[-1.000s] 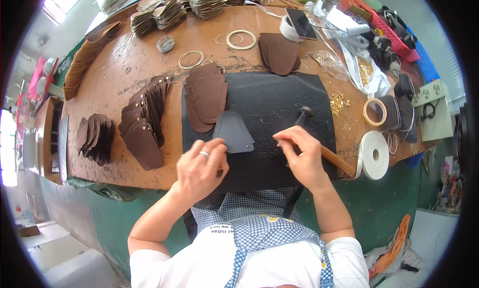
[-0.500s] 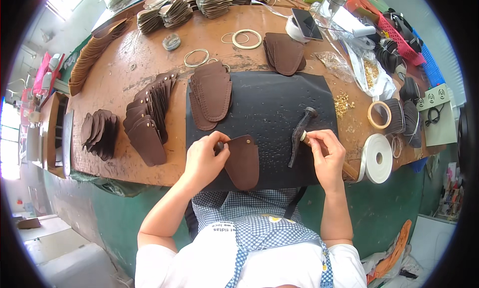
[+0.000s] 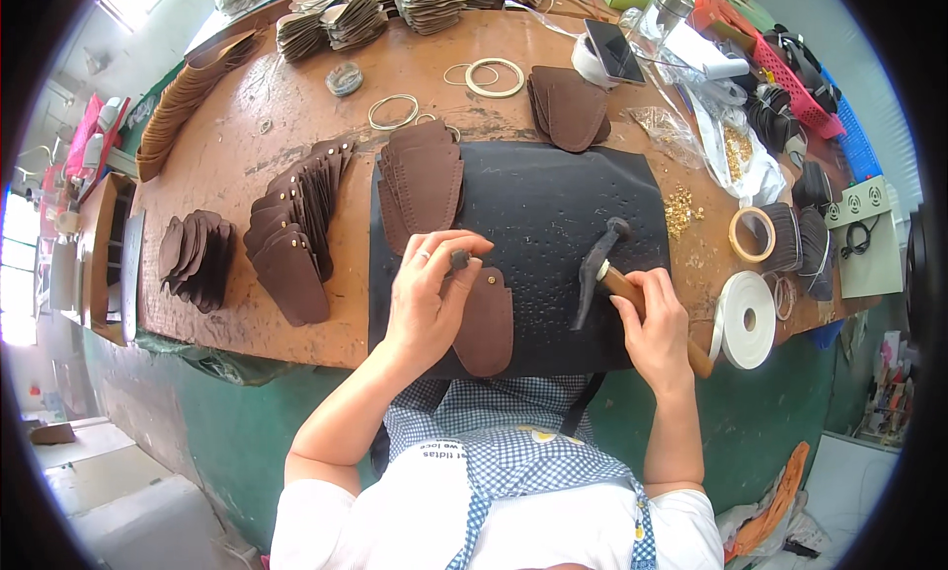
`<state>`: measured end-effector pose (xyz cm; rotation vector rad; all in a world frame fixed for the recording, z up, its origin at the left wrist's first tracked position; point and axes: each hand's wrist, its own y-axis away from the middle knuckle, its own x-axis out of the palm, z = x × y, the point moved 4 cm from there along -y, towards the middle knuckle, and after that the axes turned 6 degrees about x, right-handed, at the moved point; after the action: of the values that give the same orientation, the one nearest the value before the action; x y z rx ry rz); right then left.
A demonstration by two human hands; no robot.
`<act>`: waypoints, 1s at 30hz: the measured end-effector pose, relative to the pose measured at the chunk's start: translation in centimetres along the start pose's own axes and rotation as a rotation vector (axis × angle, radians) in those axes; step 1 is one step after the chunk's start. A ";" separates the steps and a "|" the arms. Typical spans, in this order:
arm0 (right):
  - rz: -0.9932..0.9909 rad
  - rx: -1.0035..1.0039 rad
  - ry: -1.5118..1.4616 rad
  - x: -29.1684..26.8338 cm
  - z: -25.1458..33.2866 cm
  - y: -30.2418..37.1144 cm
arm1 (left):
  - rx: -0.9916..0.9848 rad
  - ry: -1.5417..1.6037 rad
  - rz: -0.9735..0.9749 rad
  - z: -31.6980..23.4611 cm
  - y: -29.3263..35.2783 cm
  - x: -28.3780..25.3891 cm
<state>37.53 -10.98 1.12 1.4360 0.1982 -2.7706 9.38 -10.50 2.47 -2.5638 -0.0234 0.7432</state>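
Since half a second ago the left hand (image 3: 427,296) has come to pinch a small dark punch (image 3: 459,260) upright over the brown leather piece (image 3: 486,321) just beside its fingers, while the right hand (image 3: 654,325), then only touching the hammer (image 3: 620,280), now grips its wooden handle, with 1 stack of brown pieces (image 3: 423,180) beyond.

Your left hand (image 3: 427,294) pins a small dark punch (image 3: 459,260) upright on a brown leather piece (image 3: 486,323) lying on the black mat (image 3: 553,205) — your right hand (image 3: 654,318) grips a wooden-handled hammer (image 3: 598,274) just beside it.
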 end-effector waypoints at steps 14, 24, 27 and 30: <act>0.253 -0.146 -0.334 -0.2 3.1 1.0 | -0.290 0.238 -0.008 2.6 1.7 1.8; 0.260 -0.162 -0.347 0.0 3.0 1.1 | -0.219 0.087 0.007 2.4 2.3 3.0; 0.261 -0.162 -0.347 0.0 2.9 1.1 | -0.198 0.083 0.002 2.5 2.4 3.2; 0.260 -0.168 -0.341 0.0 2.8 1.0 | -0.128 0.003 0.015 2.4 2.4 3.4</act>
<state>35.32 -12.34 2.60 0.8657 0.2128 -2.6532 10.78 -11.08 -2.10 -2.6893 -0.0532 0.7667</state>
